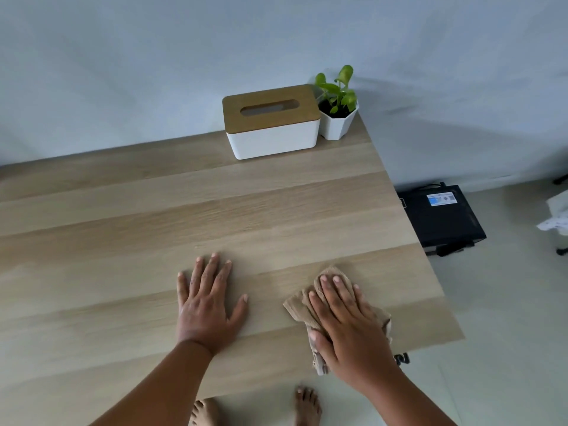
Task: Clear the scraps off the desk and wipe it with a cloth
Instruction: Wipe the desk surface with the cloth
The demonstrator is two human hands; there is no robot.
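A light wooden desk [153, 216] fills most of the view. My right hand [347, 321] presses flat on a crumpled tan cloth [299, 305] near the desk's front right corner, the thumb curled around the cloth's near edge. My left hand [206, 302] lies flat on the bare wood about a hand's width to the left of the cloth, fingers spread, holding nothing. No scraps show on the desk surface.
A white tissue box with a wooden lid [272, 121] and a small green plant in a white pot [338, 118] stand at the desk's far right corner by the wall. A black device [439, 219] sits on the floor right of the desk. My bare feet [307, 404] show below the front edge.
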